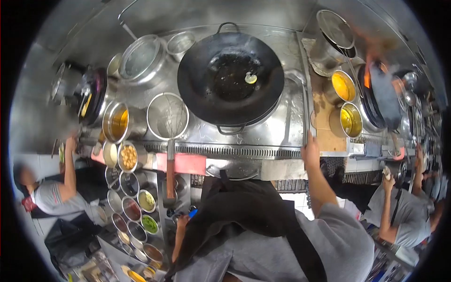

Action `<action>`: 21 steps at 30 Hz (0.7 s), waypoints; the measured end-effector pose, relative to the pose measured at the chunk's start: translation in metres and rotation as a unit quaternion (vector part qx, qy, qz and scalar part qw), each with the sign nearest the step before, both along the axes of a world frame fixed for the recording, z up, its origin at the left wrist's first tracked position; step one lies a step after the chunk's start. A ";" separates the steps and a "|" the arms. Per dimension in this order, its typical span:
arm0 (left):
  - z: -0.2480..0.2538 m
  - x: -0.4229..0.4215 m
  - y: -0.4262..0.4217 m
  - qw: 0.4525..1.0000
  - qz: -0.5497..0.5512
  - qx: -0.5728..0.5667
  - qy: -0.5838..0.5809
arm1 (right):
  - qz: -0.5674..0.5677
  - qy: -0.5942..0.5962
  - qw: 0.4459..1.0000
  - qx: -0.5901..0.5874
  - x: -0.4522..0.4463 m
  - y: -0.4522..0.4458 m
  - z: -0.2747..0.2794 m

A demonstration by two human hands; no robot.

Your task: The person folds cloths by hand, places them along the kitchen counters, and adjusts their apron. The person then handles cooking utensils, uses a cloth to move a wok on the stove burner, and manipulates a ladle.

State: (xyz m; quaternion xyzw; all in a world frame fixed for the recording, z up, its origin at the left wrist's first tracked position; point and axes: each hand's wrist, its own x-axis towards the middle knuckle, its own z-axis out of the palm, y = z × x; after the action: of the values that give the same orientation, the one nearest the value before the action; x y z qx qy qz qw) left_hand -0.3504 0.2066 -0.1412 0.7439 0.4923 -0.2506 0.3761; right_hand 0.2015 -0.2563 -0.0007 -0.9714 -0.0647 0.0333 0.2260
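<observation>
- wok [199,80]: dark metal, matt toward the rim, glossy at the bottom;
- stove top [292,105]: smooth, shiny bare metal;
- strainer [164,117]: fine metal mesh with a wooden-looking handle [170,178];
- apron [239,207]: matt black cloth;
- shirt [338,239]: matt grey cloth

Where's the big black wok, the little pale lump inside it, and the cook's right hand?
Black wok [216,99]: head view, on its bare inner wall.
Pale lump [251,79]: head view, on its middle.
Right hand [310,151]: head view, on the middle of the hand.
</observation>
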 end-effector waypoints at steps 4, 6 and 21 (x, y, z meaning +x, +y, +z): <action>0.013 0.023 -0.018 0.974 0.214 -0.073 0.015 | -0.008 -0.002 1.000 -0.030 -0.068 -0.011 -0.015; 0.040 0.048 -0.028 0.997 0.071 -0.017 0.008 | -0.023 0.003 1.000 -0.006 -0.083 -0.013 -0.026; 0.199 0.088 -0.161 0.801 0.297 -0.128 -0.504 | 0.681 0.281 0.665 0.127 -0.087 0.257 -0.010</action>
State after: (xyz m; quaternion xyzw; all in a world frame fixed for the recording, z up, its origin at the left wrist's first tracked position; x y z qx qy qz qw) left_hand -0.2628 0.0451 0.0578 0.5274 0.3936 0.2228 0.7193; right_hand 0.1143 0.0011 -0.0110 -0.5637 -0.6451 0.4403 0.2688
